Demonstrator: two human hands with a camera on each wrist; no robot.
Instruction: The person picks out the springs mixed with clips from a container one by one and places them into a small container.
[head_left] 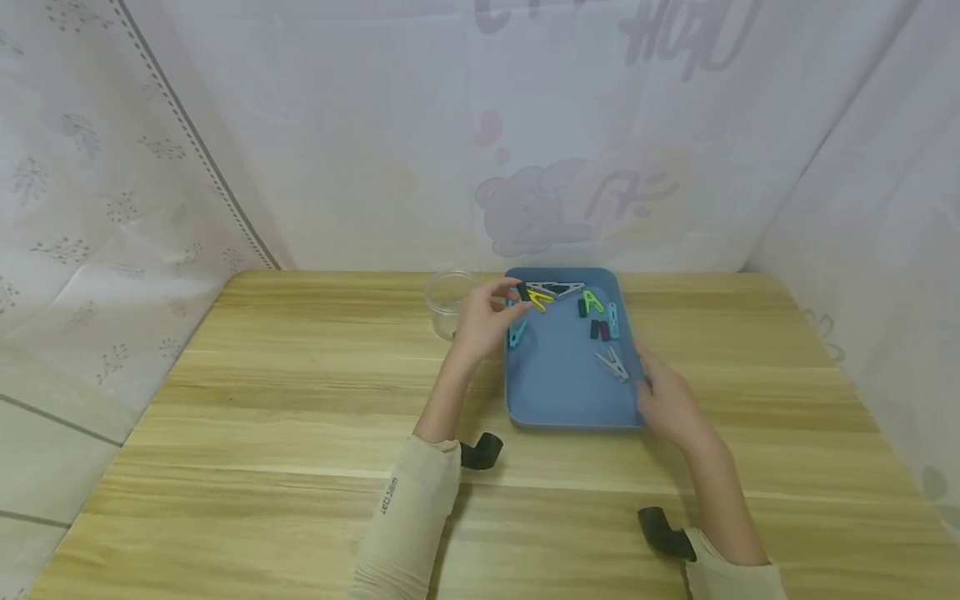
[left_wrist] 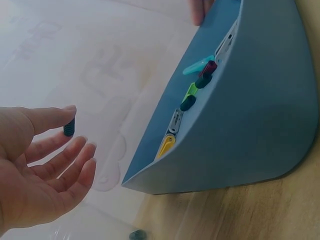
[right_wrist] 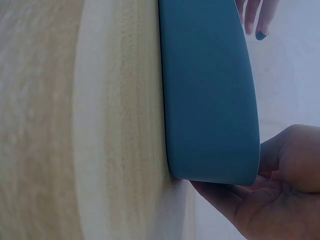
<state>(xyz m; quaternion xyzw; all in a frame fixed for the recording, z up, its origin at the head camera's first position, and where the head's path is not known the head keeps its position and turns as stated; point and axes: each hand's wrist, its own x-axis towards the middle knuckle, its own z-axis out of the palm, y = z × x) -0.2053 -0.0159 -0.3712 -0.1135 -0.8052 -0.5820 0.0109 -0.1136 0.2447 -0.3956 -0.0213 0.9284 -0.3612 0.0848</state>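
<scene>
My left hand pinches a small dark green ribbed cylinder between thumb and index finger, above the tray's left edge; the other fingers are loosely bent. The blue tray holds several clothespins, among them a yellow one, a bright green one, a light blue one and a grey one. Dark green and dark red ribbed cylinders also lie in it. My right hand grips the tray's right wall near the front corner, thumb inside in the right wrist view.
Just left of the tray stands a clear round container, partly behind my left hand. Low in the left wrist view, another dark green cylinder shows. Black curved pieces stick out at both sleeves. A curtain hangs behind the wooden table.
</scene>
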